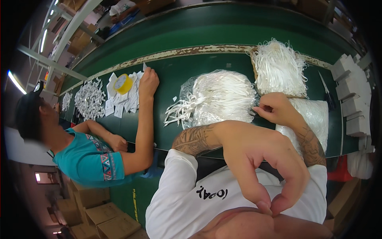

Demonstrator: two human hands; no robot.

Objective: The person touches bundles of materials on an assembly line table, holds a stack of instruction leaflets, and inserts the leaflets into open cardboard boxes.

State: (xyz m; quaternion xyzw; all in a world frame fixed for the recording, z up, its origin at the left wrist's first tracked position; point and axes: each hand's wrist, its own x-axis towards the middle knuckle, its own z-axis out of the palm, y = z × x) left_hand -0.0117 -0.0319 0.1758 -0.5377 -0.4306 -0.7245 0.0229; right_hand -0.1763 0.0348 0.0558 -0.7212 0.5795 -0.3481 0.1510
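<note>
- While most of the white cords [223, 95] lie bunched in their clear bag on the green worktop [175, 71], the sorting looks far from finished. I see no separate pile of picked-out strands near the person.
- The right hand [274, 107] rests at the bag's right edge, its grip closed with fingertips pinched on strands of that bundle.
- The left hand [262, 171] is raised close to the camera, thumb and forefinger pressed tip to tip. Whether a thin strand sits between them I cannot tell.
- A second heap of cords [278, 67] fills a shallow brown tray just behind, and a third bagged bundle [316, 115] lies under the right forearm. Both look untouched, so plenty seems left.
- White boxes [352, 91] are stacked at the right end.
- Farther left a co-worker in a teal shirt reaches one hand [148, 81] onto white paper slips [127, 99], beside a yellow tape roll [122, 83] and a spread of small white pieces [89, 97].
</note>
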